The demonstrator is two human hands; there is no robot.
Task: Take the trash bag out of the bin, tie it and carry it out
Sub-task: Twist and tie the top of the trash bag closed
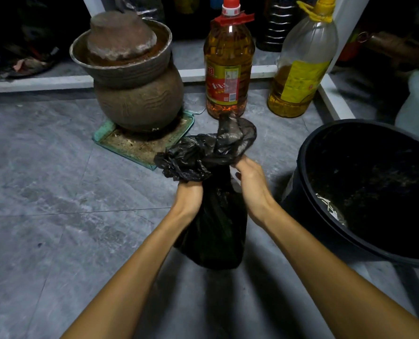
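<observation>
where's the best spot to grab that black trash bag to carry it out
Grip the trash bag at its gathered neck, just under the bunched plastic where the left hand and right hand already clutch it, coming from above. The bag narrows there into a twisted, fist-sized rope, while the body below hangs full and slick. Probably one hand closed around the neck would do.

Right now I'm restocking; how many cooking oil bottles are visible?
2: red-capped bottle behind the trash bag, yellow-capped bottle to its right. Dark containers behind are unclear.
</observation>
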